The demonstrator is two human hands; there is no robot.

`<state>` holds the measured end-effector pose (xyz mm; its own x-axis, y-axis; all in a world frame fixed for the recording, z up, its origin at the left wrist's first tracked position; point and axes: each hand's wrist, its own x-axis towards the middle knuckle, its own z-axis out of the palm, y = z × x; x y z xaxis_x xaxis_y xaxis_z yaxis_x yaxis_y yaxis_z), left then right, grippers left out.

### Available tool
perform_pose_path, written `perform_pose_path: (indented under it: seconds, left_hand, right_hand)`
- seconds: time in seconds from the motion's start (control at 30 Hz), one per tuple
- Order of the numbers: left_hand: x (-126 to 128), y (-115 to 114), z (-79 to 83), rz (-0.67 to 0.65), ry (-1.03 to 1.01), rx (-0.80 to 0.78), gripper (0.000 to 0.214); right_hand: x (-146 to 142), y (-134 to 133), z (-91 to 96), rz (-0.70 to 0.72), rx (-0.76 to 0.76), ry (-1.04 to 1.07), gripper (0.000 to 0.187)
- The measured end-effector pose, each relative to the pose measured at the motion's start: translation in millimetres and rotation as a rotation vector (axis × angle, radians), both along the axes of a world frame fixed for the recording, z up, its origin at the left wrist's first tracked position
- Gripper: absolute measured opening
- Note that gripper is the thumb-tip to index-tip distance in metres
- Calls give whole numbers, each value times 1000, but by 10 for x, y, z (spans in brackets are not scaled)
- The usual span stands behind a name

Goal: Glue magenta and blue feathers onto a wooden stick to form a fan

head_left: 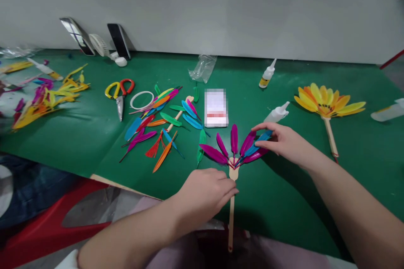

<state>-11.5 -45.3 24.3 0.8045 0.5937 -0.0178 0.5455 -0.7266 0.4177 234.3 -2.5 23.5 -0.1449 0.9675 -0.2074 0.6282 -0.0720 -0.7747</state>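
Observation:
A wooden fan handle (232, 214) lies at the front edge of the green table, its lower end sticking out past the edge. Several magenta feathers (234, 138) spread from its rounded head. My left hand (210, 189) is closed around the handle just below that head. Between the thumb and fingers of my right hand (279, 141) is a blue feather (257, 143), its quill reaching down to the head among the magenta ones. Behind my right hand lies a white glue bottle (277, 112), partly hidden.
A finished-looking yellow feather fan (330, 105) lies at the right. Loose coloured feathers (167, 122) and scissors (120, 94) are on the left. A phone (216, 108) lies mid-table. Another glue bottle (267, 75) stands behind. A red stool (63, 218) is at lower left.

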Motion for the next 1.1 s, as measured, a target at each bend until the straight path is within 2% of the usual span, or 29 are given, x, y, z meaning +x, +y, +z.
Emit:
perform_pose_path:
  seconds: [0.13, 0.2, 0.3, 0.4, 0.47, 0.5, 0.57, 0.6, 0.63, 0.7, 0.73, 0.83, 0.9, 1.0, 1.1]
  left_hand:
    - [-10, 113, 85, 256, -264, -31, 24]
    - [18, 170, 118, 356, -390, -85, 25]
    - [73, 226, 137, 390, -456, -313, 28]
    - [79, 256, 124, 415, -502, -531, 18]
    - [46, 282, 105, 466, -557, -593, 17]
    - [24, 299, 94, 505, -603, -608, 17]
    - [-17, 338, 71, 584, -742, -642, 21]
    - [-32, 356, 60, 617, -820, -670, 24]
    - [-43, 371, 48, 643, -889, -704, 26]
    - [-49, 388, 23, 682, -968, -775, 27]
    - [-46, 391, 10, 698, -981, -805, 23]
    - [-33, 388, -24, 738, -1011, -900, 20]
    - [-28, 387, -36, 733, -1060, -972, 25]
    - [-36, 399, -35, 713, -1149, -1083, 26]
    - [-52, 412, -17, 709, -1199, -1146, 32]
  right_hand:
    - [-28, -80, 178, -89, 42, 44, 44]
    - [-133, -120, 295, -85, 92, 67, 47]
    - [-364, -181, 453, -22, 132, 124, 46]
    - [-478, -261, 526, -19, 162, 200, 52]
    - [-396, -308, 488, -139, 231, 275, 56]
    - [-310, -320, 438, -256, 301, 309, 53]
    - [-92, -303, 286, -603, 499, 275, 39]
    - [16, -273, 193, -727, 560, 238, 39]
    - [109, -228, 97, -736, 533, 204, 42]
    - [223, -110, -82, -580, 372, 65, 54]
    - [243, -44, -156, -539, 339, 0, 59]
    - [214, 141, -298, -510, 331, -223, 64]
    - [182, 224, -332, -479, 328, -288, 56]
    - [170, 252, -303, -458, 320, -222, 43]
    - [183, 143, -180, -553, 331, -45, 54]
